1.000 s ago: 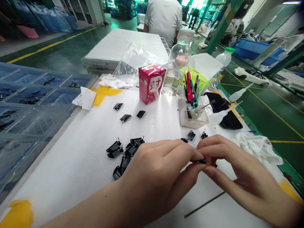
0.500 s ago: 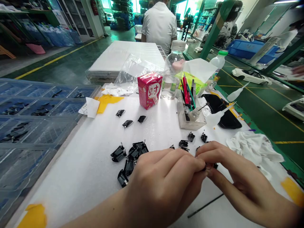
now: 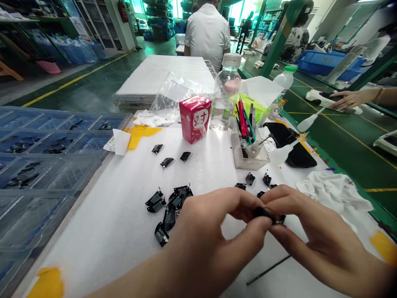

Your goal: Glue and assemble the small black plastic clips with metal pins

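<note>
A small black plastic part (image 3: 267, 213) is pinched between my two hands above the white work surface (image 3: 124, 231). My left hand (image 3: 217, 231) grips its left side between thumb and fingers. On its right side, the thumb and fingers of my right hand (image 3: 313, 231) are closed on it too; its exact shape is partly hidden. A pile of similar black parts (image 3: 176, 198) lies left of my hands. Several smaller black pieces (image 3: 250, 179) lie just beyond my fingers. Below them, a thin dark rod (image 3: 266, 271) rests on the surface.
At left stands a clear compartment box (image 3: 71, 165) with black parts. Farther back are a red carton (image 3: 194, 119), a clear bottle (image 3: 228, 91) and a holder (image 3: 249, 159) with pens and tools. A white cloth (image 3: 335, 192) lies right. A co-worker's hand (image 3: 353, 98) reaches over a white model car.
My left hand has rolled so its thumb now shows, and the black part between my hands is more visible. A co-worker's hand has come in at right.
</note>
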Demonstrator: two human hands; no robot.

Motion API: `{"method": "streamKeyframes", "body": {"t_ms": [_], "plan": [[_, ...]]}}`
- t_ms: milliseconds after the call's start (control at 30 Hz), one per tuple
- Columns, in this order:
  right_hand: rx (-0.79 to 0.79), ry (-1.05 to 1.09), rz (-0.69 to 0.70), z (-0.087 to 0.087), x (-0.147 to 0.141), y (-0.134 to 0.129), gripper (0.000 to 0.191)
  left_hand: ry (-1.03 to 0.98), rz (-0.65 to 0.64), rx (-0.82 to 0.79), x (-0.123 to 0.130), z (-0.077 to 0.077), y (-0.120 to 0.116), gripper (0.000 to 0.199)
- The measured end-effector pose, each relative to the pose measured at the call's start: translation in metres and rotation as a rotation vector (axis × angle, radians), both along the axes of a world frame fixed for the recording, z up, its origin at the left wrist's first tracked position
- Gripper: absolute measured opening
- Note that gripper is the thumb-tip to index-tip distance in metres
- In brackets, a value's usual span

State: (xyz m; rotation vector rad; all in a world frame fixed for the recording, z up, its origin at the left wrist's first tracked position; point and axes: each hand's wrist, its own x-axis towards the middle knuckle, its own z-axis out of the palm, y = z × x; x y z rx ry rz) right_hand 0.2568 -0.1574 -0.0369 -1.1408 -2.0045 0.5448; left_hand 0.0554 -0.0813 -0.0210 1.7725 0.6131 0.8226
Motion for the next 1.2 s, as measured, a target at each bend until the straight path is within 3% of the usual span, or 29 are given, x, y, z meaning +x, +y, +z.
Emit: {"method": "streamKeyframes", "body": {"t_ms": [133,200,300,533,667,1000,1200], "plan": [[0.043,0.038,0.004,-0.006,0.005,-0.002,0.049,0.020,-0.177,-0.845,0.004,0.005,0.011,0.006],[0.067,-0.016,0.023,-0.005,0.006,-0.002,0.051,0.004,-0.246,-1.060,0.004,0.002,0.015,0.009],[0.125,-0.098,0.037,0.000,0.007,-0.003,0.048,0.023,-0.313,-1.215,0.003,-0.002,0.017,0.014],[0.086,-0.176,0.051,0.003,0.012,-0.006,0.039,0.038,-0.360,-1.338,0.004,-0.006,0.010,0.016],[0.122,-0.208,0.104,0.003,0.012,-0.007,0.045,0.024,-0.403,-1.362,0.004,-0.008,0.009,0.017],[0.137,-0.192,0.108,0.003,0.007,-0.009,0.050,0.025,-0.406,-1.366,0.005,-0.007,0.009,0.014],[0.136,-0.219,0.040,0.003,0.004,-0.008,0.039,0.003,-0.381,-1.321,0.004,-0.008,0.011,0.011]]}}
